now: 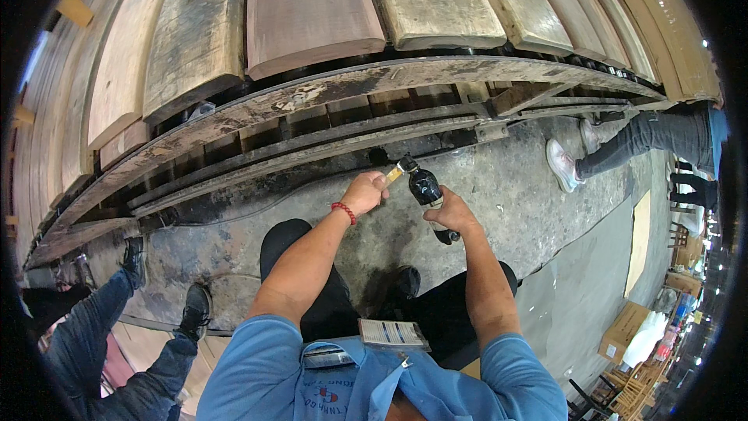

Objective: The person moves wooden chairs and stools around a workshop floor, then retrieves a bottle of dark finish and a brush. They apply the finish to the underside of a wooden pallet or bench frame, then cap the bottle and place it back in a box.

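Observation:
My left hand, with a red bead bracelet at the wrist, pinches a small brush with a pale wooden handle, its dark tip at the mouth of a bottle. My right hand grips a dark glossy bottle, tilted with its opening toward the brush. Both hands are held out over the stained concrete floor, just in front of a long dirty metal rail frame. My dark trousers and shoes show below the hands.
Wide wooden planks lie side by side above the rail frame. A person's legs in jeans and black shoes are at the left. Another person's legs with white shoes are at the right. Cardboard boxes stand at lower right.

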The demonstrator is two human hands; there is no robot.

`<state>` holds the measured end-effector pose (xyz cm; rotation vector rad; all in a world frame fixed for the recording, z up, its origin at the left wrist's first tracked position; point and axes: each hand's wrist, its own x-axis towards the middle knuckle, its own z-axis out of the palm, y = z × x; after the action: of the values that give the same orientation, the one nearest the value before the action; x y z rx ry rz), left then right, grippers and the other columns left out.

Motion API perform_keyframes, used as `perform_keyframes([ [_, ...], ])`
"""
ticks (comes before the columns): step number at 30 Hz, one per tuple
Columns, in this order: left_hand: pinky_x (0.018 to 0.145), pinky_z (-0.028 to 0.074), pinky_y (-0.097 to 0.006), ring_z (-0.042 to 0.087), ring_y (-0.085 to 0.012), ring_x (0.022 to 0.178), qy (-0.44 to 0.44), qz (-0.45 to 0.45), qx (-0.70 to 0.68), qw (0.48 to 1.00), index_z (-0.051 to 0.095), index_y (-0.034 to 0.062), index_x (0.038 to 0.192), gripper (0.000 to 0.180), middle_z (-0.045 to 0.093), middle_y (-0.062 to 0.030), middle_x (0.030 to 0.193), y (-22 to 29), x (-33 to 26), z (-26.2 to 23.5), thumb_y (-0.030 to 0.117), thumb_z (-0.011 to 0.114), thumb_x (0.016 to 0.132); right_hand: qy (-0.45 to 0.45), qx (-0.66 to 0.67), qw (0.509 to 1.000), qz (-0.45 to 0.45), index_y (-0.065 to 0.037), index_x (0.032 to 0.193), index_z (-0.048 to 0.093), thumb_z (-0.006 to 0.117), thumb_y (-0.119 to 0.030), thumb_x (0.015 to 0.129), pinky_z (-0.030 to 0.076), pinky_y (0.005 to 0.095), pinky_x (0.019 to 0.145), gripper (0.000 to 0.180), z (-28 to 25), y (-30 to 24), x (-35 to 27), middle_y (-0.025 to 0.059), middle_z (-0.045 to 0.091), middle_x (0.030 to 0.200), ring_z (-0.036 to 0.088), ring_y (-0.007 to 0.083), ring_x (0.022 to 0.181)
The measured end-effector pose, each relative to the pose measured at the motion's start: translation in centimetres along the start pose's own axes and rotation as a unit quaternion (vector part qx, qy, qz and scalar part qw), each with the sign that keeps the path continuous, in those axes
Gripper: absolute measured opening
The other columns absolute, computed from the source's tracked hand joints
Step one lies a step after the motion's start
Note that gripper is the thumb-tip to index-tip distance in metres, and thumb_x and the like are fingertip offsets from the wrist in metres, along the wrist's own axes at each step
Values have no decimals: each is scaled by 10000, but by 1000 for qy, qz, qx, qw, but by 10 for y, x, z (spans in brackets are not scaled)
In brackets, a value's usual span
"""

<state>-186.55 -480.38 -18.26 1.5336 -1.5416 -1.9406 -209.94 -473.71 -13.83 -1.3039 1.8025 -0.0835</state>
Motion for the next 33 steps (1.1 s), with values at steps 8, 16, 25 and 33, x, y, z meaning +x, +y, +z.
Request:
perform_keyframes([
  [8,567,442,-300,515,-109,556,-1,-2,-10,1000,608,4,891,317,621,-33,719,3,-1,0,241,425,993,-11,2,1000,8,22,1219,524,762,-266,585,473,383,902,736,-2,0,1,249,634,1080,616,359,1027],
  [16,582,435,-318,501,-132,548,7,4,-18,1000,601,18,809,336,584,-44,669,-1,1,2,252,431,979,-18,17,1000,12,17,1221,526,754,-263,589,471,377,903,728,-5,-4,-1,247,635,1074,617,356,1024],
  [25,571,420,-328,496,-148,533,16,10,-36,999,602,22,767,348,548,-52,611,-10,7,5,251,435,968,-15,11,1000,19,3,1186,546,756,-211,610,479,349,886,649,-4,-1,1,192,655,1035,634,295,972],
  [33,564,442,-295,520,-113,563,-9,-12,16,1000,617,7,956,296,628,-38,744,-9,9,2,236,431,987,-13,17,1000,13,0,1162,558,760,-209,602,484,350,868,631,-3,2,3,175,659,1015,637,286,948],
])
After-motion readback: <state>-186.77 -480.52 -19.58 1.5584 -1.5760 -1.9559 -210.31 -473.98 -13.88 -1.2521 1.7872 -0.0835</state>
